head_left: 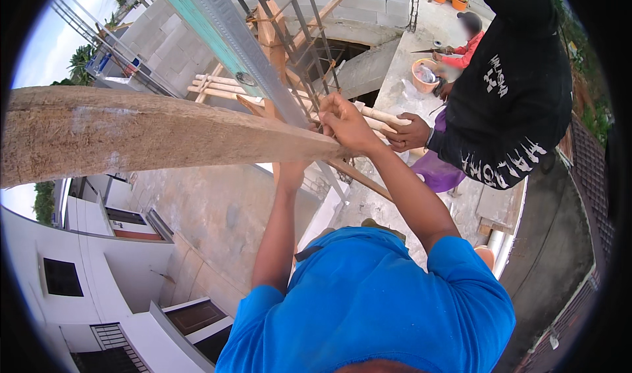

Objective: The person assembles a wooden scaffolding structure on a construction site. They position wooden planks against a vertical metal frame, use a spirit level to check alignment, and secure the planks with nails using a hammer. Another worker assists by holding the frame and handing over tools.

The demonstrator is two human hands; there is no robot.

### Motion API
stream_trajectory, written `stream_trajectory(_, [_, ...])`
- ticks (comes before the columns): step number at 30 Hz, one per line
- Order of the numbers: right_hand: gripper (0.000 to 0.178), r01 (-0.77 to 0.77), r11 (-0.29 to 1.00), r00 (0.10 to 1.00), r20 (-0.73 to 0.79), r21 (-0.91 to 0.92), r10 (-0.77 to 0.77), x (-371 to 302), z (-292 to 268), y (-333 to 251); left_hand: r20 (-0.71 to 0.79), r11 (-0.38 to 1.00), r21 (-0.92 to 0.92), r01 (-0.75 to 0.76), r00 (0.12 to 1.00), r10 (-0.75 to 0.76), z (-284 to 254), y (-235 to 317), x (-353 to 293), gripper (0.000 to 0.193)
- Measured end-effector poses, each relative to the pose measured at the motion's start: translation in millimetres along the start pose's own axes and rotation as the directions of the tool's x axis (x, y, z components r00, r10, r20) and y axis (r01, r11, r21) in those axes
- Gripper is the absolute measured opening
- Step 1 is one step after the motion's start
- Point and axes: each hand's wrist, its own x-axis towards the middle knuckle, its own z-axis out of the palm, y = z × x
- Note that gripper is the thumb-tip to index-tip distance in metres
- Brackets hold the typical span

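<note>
A rough wooden beam (164, 129) crosses in front of me from the left, its narrow end near my wrists. My left hand (289, 170) is behind the beam, its fingers hidden. My right hand (345, 124) is closed, fingertips pinched together beside upright steel rebar (316, 37); what they hold, if anything, is too small to make out. Between my hands a grey metal channel (263, 64) slants down, alongside a teal-painted board (207, 34). Close to my right hand, a co-worker's hand (409, 133) with a ring reaches in from the right.
The co-worker in a black long-sleeved top (507, 77) stands at my right. Farther off, a person in red (471, 47) sits by an orange bucket (424, 75). Bamboo poles (224, 90) and a dark opening (352, 54) lie beyond the rebar. Below left is a concrete yard (204, 208).
</note>
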Motion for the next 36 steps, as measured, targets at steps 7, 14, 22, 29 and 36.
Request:
stream_trajectory(7, [0.011,0.102,0.995,0.992,-0.073,0.019,-0.101,-35.6,26.8,-20.6,-0.002,0.775,0.631,-0.042,0.998,0.056,29.5,25.5,-53.4,0.093])
stream_trajectory(14, [0.013,-0.107,0.993,0.987,0.113,-0.047,0.112,-83.5,3.7,-59.1,-0.245,0.932,0.359,-0.043,0.960,0.139,96.7,32.5,-97.2,0.126])
stream_trajectory(22, [0.052,0.003,0.856,0.906,0.363,-0.517,0.216,-83.6,-27.0,-126.0,-0.312,0.930,0.340,-0.141,0.916,0.253,102.0,29.8,-88.8,0.140])
stream_trajectory(29, [0.057,0.292,0.719,0.899,0.437,-0.631,0.017,-113.4,-29.7,-83.1,-0.445,0.959,0.284,0.007,0.887,0.126,89.8,21.7,-104.1,0.122])
stream_trajectory(36, [0.032,0.275,0.765,0.899,0.437,-0.582,0.009,-92.2,-26.9,-85.7,-0.453,0.976,0.205,-0.073,0.877,0.161,98.3,26.3,-96.1,0.102])
